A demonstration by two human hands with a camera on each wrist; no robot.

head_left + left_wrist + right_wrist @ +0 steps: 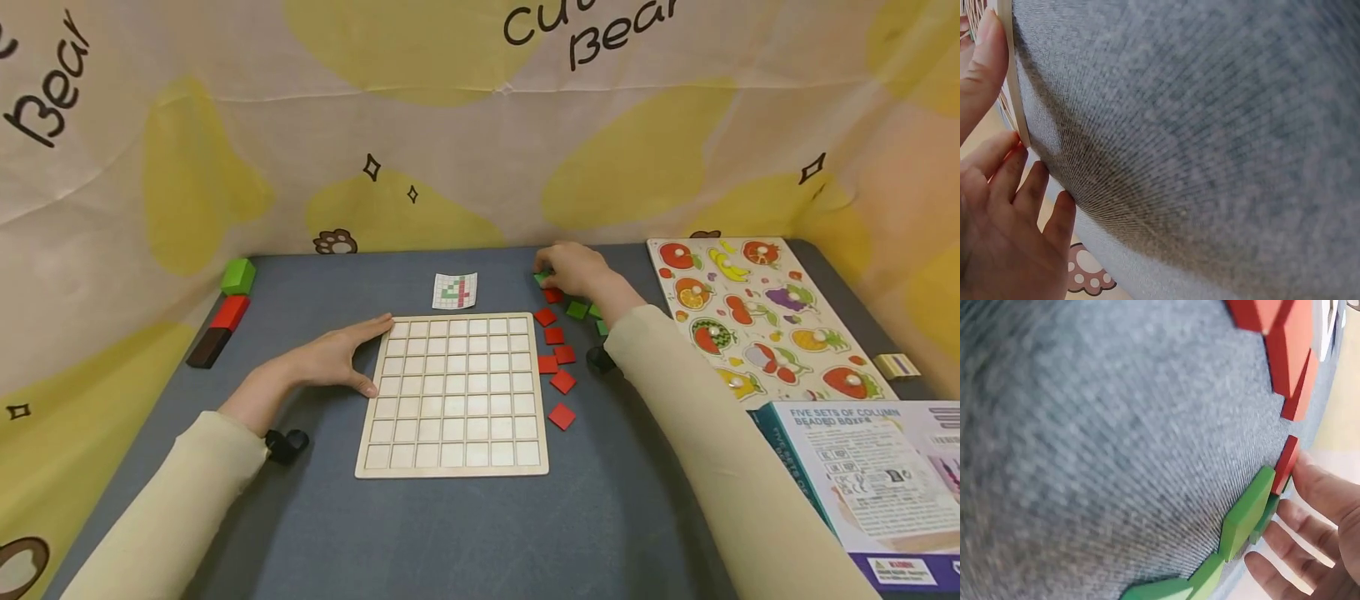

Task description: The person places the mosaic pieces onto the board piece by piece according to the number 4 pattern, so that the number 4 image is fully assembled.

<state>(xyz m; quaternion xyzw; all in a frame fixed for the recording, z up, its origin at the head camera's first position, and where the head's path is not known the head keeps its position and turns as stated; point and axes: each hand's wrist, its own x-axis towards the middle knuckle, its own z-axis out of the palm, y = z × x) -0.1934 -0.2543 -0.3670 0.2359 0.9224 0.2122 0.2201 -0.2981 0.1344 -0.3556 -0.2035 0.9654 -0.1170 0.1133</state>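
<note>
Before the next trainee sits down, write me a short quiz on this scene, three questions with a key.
1. Multiple choice: what does the left hand touch?
A) the fruit board
B) the gridded wooden board
C) the printed box

2. True or false: in the head view, the loose red tiles lie to the right of the gridded wooden board.

3. Put in order, from farthest to nearest the person, the three blocks on the left side of the table: dark block, green block, red block.

Key:
1. B
2. True
3. Green block, red block, dark block
</note>
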